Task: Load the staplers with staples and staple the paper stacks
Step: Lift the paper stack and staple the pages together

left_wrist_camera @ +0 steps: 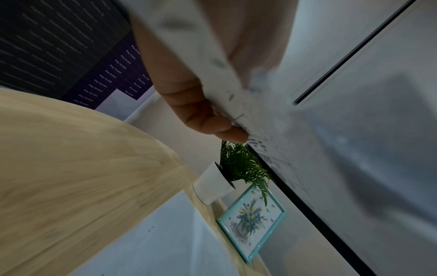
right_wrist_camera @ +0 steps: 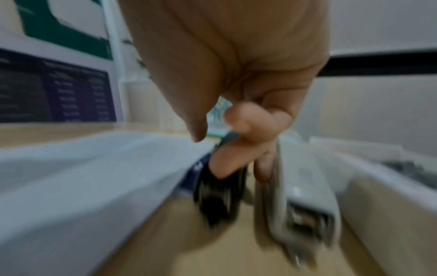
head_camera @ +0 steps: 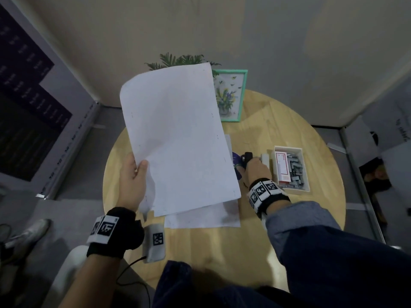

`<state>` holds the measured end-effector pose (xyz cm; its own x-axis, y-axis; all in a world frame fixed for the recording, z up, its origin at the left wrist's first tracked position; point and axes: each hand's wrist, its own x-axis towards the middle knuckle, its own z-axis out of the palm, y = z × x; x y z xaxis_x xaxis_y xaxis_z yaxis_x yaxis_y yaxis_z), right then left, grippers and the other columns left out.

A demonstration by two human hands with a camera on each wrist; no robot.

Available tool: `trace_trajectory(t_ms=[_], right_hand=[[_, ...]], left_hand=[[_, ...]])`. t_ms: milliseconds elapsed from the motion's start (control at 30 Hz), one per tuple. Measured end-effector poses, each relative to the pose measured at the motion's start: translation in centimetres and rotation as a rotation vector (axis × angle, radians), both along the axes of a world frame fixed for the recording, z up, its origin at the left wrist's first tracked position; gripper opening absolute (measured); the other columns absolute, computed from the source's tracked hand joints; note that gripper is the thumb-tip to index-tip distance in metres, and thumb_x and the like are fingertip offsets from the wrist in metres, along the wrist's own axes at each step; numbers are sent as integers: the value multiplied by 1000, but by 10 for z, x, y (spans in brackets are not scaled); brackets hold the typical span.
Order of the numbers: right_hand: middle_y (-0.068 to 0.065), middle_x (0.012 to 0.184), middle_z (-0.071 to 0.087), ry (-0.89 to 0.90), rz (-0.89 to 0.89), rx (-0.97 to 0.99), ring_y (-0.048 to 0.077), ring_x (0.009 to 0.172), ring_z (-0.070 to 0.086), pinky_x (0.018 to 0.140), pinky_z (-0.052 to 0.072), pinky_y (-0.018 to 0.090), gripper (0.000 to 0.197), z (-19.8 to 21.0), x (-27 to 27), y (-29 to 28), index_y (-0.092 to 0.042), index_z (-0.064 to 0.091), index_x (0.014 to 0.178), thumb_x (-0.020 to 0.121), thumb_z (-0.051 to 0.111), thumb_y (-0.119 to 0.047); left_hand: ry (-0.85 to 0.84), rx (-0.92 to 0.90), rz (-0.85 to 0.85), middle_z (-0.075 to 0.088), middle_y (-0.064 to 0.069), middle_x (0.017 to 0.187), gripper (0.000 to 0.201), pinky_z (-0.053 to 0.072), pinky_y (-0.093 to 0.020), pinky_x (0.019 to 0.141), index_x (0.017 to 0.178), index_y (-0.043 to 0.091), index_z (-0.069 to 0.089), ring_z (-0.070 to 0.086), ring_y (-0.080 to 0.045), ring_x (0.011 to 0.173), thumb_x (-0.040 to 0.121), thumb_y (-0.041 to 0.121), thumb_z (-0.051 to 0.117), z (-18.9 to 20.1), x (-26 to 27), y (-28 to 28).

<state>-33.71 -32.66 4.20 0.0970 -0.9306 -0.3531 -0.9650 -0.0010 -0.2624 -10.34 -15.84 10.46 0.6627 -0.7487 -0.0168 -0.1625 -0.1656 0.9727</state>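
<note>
Hands apart: left hand (head_camera: 131,183) pinches a paper stack (head_camera: 178,138) up off the surface (head_camera: 222,252), prob. to clear room, while right hand (head_camera: 255,170), fingers curled, reaches betw. black stapler (head_camera: 247,157) & grey stapler (head_camera: 265,160) beside the staple box (head_camera: 305,170); grip unclear.

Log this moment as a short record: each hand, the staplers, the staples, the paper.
left hand: holds a paper stack lifted off the round table
right hand: at the black stapler; grip unclear through blur
white stapler: lying beside the black one
staples: loose strips in the white box, with a red-and-white packet
other paper: sheets flat on the table
</note>
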Motion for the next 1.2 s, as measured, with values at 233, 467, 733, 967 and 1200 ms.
trace_trajectory(t_ms=[233, 467, 733, 967, 1200], right_hand=[[16, 76, 62, -1007, -200, 65, 17, 74, 58, 69, 45, 31, 38, 69, -12, 54, -2, 63, 88, 96, 47, -35], [5, 71, 61, -843, 14, -719, 11, 60, 52, 75, 40, 0, 5, 78, -14, 92, 0, 70, 82, 81, 66, 3], [1, 77, 70, -448, 446, -1240, 21, 66, 60, 53, 45, 26, 10, 103, -11, 116, -17, 74, 78, 82, 69, -10], [6, 80, 73, -580, 470, -1220, 24, 70, 66, 57, 52, 32, 5, 107, -19, 121, -10, 73, 75, 79, 70, -7], [7, 75, 72, -600, 481, -1281, 24, 67, 67, 60, 52, 30, 11, 117, -24, 121, -7, 69, 65, 74, 71, -1]], left_hand=[[21, 22, -32, 62, 3, 104, 18, 46, -30, 89, 108, 15, 52, 58, -17, 100, 98, 5, 40, 0, -16, -7], [57, -71, -50, 50, -9, 138, 57, 44, -41, 103, 140, 37, 20, 54, -20, 122, 97, 6, 41, 22, -58, -6], [275, -68, -266, 57, 9, 58, 39, 60, -29, 62, 65, 10, 55, 61, -6, 68, 99, 24, 43, 66, -117, -10], [387, -49, -446, 69, -2, 64, 32, 61, -30, 69, 69, 1, 65, 69, -12, 64, 95, 16, 52, 73, -113, -14], [617, -26, -472, 74, -3, 77, 32, 58, -26, 69, 87, 1, 66, 68, -14, 66, 98, 21, 43, 82, -110, -16]])
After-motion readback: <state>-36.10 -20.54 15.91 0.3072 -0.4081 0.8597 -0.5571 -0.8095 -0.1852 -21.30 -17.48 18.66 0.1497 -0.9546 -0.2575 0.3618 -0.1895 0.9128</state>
